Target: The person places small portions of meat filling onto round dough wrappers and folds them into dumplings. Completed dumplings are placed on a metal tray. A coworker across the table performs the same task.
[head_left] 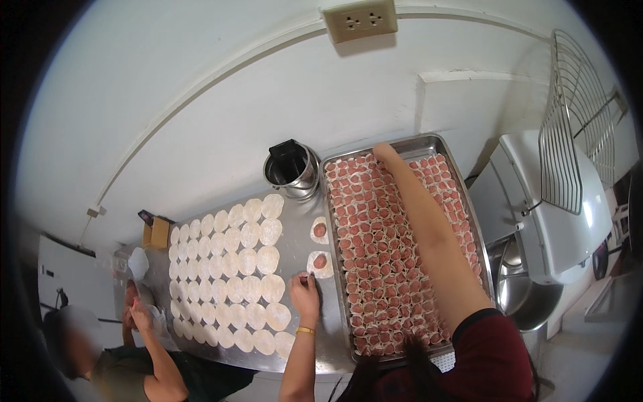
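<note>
My left hand is over the steel table, fingers pinched around a small dark thing I cannot make out. Just beyond it lies a round dough wrapper with a ball of pink meat filling on it. Another wrapper with a filling ball lies farther back. My right arm reaches across a large metal tray packed with rows of open-topped dumplings. At the tray's far end, my right hand points down among the back rows; its fingertips are hidden. Rows of flat, pale wrappers cover the table to the left.
A steel pot with a black container inside stands behind the wrappers. At left, a co-worker's hands are by a bowl of meat. A white mixer with a wire guard stands right of the tray.
</note>
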`<action>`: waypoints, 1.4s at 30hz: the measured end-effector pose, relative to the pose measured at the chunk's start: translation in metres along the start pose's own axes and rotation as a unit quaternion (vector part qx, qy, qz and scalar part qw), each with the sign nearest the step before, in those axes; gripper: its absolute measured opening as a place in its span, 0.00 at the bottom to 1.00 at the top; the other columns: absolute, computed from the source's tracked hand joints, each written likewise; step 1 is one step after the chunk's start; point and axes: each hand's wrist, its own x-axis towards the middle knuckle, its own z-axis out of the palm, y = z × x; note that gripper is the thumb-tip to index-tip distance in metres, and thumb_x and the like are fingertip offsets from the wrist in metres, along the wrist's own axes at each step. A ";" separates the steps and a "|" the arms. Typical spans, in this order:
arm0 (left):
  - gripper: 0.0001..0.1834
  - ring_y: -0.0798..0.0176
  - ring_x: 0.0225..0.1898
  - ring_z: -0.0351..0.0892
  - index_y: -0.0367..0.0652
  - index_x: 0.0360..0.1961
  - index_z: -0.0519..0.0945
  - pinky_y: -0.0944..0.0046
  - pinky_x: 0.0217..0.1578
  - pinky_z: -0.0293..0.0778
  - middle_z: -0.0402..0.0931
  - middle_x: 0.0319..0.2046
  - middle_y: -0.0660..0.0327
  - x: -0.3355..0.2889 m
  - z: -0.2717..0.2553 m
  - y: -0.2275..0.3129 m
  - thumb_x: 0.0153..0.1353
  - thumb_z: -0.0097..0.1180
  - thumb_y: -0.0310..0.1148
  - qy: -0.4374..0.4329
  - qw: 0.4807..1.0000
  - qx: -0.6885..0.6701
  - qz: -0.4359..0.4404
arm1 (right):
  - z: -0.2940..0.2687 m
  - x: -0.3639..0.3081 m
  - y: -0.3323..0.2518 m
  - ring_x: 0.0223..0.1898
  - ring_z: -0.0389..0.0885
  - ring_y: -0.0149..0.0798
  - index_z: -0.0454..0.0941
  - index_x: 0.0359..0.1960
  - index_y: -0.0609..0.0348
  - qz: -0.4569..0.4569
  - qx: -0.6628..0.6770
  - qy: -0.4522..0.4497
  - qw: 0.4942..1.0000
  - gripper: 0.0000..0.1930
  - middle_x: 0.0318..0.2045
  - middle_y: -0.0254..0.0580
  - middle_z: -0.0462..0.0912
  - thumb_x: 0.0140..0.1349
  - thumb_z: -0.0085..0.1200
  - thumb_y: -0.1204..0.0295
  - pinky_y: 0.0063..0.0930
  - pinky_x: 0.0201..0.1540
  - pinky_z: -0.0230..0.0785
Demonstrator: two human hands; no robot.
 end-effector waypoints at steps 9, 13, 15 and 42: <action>0.08 0.46 0.32 0.76 0.38 0.29 0.79 0.51 0.35 0.71 0.77 0.28 0.50 0.004 0.004 -0.012 0.52 0.59 0.32 -0.010 0.997 -0.016 -0.073 | -0.044 -0.038 -0.024 0.28 0.77 0.38 0.74 0.25 0.65 0.080 0.301 -0.003 0.950 0.06 0.25 0.40 0.77 0.58 0.48 0.77 0.25 0.27 0.71; 0.08 0.46 0.32 0.75 0.37 0.25 0.79 0.52 0.35 0.71 0.76 0.27 0.49 0.009 0.011 -0.012 0.53 0.56 0.32 0.005 0.999 -0.033 -0.042 | -0.080 -0.103 -0.047 0.24 0.69 0.28 0.76 0.24 0.63 0.071 0.446 0.055 0.891 0.08 0.22 0.37 0.74 0.60 0.47 0.76 0.20 0.23 0.60; 0.08 0.55 0.31 0.77 0.37 0.32 0.75 0.57 0.33 0.71 0.76 0.27 0.54 0.013 0.023 -0.032 0.58 0.50 0.32 -0.012 0.982 -0.177 -0.067 | -0.089 -0.144 -0.059 0.26 0.73 0.27 0.77 0.28 0.64 0.026 0.475 0.074 0.876 0.08 0.24 0.36 0.76 0.61 0.46 0.76 0.19 0.25 0.62; 0.14 0.64 0.47 0.71 0.38 0.50 0.66 0.63 0.48 0.68 0.69 0.44 0.59 -0.149 -0.080 -0.109 0.66 0.40 0.33 -0.100 0.692 -0.663 -0.268 | 0.165 -0.573 -0.184 0.39 0.78 0.29 0.74 0.44 0.65 0.161 0.604 -0.149 0.766 0.11 0.38 0.36 0.79 0.66 0.49 0.70 0.24 0.42 0.72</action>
